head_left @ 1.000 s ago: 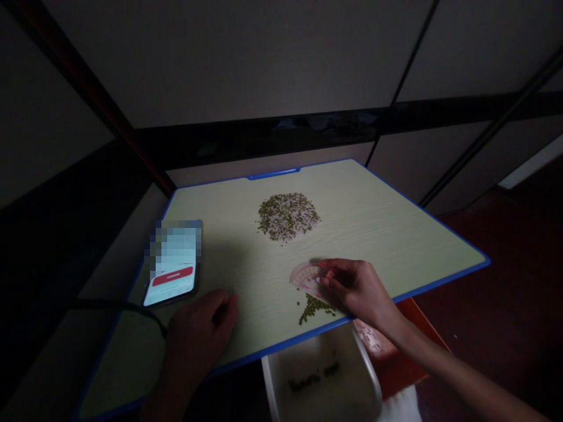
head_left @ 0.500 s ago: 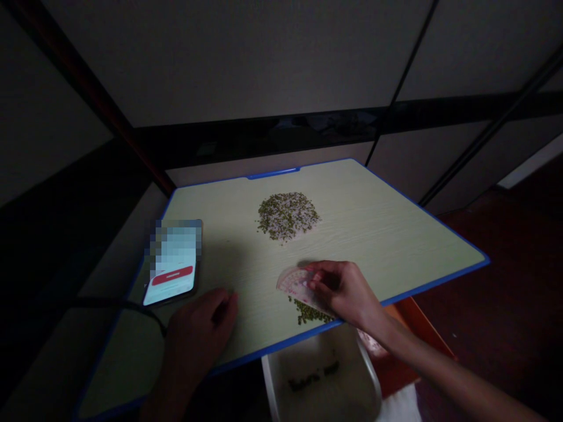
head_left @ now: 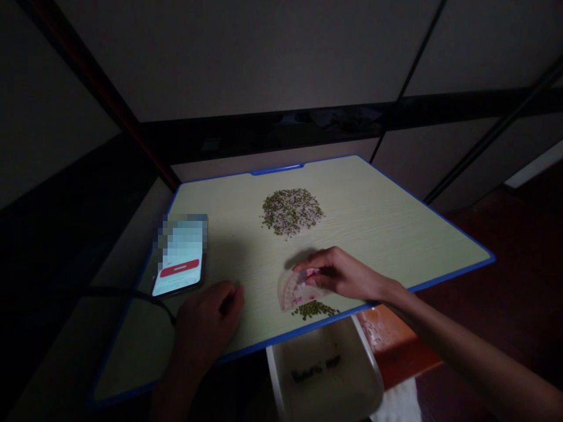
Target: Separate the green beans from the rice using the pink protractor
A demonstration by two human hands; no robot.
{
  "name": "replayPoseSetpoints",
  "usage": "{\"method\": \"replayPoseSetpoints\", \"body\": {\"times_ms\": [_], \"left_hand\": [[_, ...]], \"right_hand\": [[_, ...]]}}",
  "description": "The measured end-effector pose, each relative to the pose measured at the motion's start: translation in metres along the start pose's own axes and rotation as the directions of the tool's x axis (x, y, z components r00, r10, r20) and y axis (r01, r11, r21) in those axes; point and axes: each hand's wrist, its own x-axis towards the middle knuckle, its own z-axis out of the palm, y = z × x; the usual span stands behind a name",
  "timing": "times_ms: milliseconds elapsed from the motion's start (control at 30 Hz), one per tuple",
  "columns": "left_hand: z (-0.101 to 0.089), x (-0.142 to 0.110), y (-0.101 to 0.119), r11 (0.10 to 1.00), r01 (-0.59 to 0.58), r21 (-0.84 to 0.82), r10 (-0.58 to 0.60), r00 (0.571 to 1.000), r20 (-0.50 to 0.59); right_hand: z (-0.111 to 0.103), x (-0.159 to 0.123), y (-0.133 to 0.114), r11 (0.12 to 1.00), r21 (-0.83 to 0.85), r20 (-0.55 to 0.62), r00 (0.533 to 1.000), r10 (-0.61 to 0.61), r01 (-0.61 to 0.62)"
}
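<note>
My right hand (head_left: 341, 272) pinches a clear protractor with pink markings (head_left: 290, 291), tilted over the near part of the table. Just below its straight edge lies a small heap of green beans (head_left: 314, 310), close to the blue front rim. Farther back sits a larger round spread of green beans mixed with pale grains (head_left: 291, 212). My left hand (head_left: 211, 313) rests on the table at the left, its fingers curled in; whether anything is inside them is hidden.
The pale folding table (head_left: 378, 217) has a blue rim. A lit phone (head_left: 182, 258) lies at its left, with a dark cable (head_left: 152, 296) nearby. Below the front edge stands a white container (head_left: 325, 392) with dark bits inside, beside an orange-brown surface (head_left: 396, 346).
My right hand has shifted slightly up, and the protractor has turned so its left end points lower. The near beans look more spread out. My left hand stays curled on the table.
</note>
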Motion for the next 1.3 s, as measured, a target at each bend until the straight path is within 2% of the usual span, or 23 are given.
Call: {"method": "replayPoseSetpoints", "body": {"times_ms": [267,533,800,933,1033,1200,1300], "left_hand": [[0.001,-0.001,-0.001,1.0,0.003,-0.01,-0.003,1.0,0.012],[0.0,0.0,0.002,1.0,0.028,-0.006,-0.027,0.999,0.029],[0.001,-0.001,-0.002,1.0,0.022,0.005,-0.022,0.999,0.027],[0.0,-0.001,-0.002,1.0,0.013,0.008,-0.013,0.999,0.029],[0.0,-0.001,-0.001,1.0,0.007,0.01,-0.008,1.0,0.025],[0.002,-0.001,-0.001,1.0,-0.009,0.021,0.009,1.0,0.015],[0.003,-0.001,-0.002,1.0,-0.019,0.025,0.019,1.0,0.006]], "right_hand": [[0.011,-0.011,0.002,0.999,0.037,-0.005,1.0,0.02,-0.02],[0.013,-0.012,0.002,0.995,0.08,0.002,0.998,0.055,-0.055],[0.01,-0.009,-0.001,0.996,0.09,0.049,0.999,-0.01,0.005],[0.009,-0.012,0.002,0.996,0.09,0.008,1.0,-0.029,0.028],[0.003,-0.016,0.006,0.997,0.08,-0.036,0.999,0.014,-0.011],[-0.01,-0.027,0.015,0.989,0.042,-0.095,0.984,0.148,-0.145],[-0.012,-0.032,0.02,0.99,-0.002,-0.095,0.986,0.14,-0.141]]}}
